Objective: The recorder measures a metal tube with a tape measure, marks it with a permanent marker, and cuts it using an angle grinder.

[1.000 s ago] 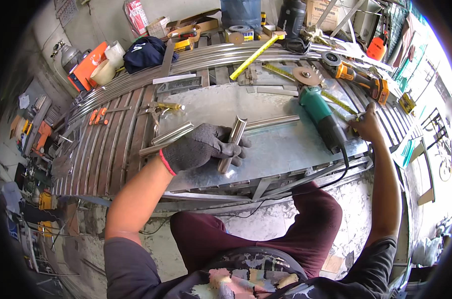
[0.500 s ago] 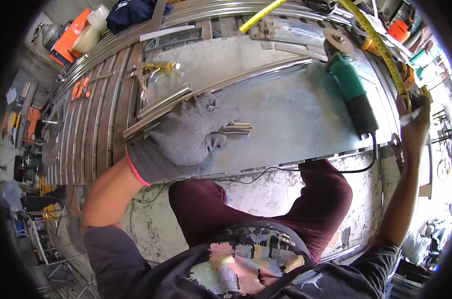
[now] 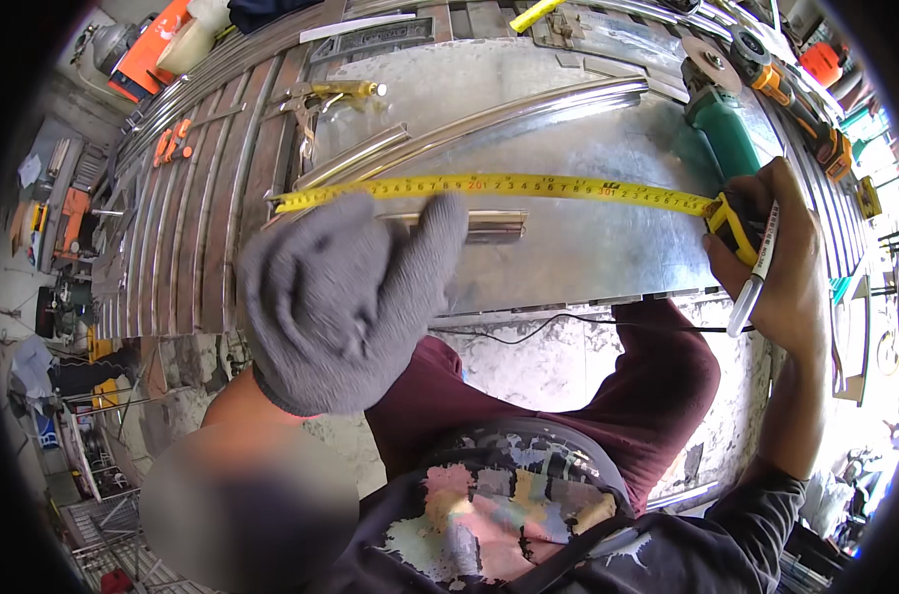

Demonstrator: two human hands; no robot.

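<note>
The yellow tape measure [image 3: 519, 185], before at the metal sheet's [image 3: 618, 252] right edge, now stretches across to its left edge, behind the short strip [image 3: 494, 227], so its scale runs alongside. The right hand [image 3: 784, 247] grips its case and a marker [image 3: 757, 273]; whether the gloved left hand [image 3: 341, 297] pinches it, one cannot tell.

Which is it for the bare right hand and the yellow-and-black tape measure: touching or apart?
Touching. The head view shows the right hand gripping the tape measure.
</note>
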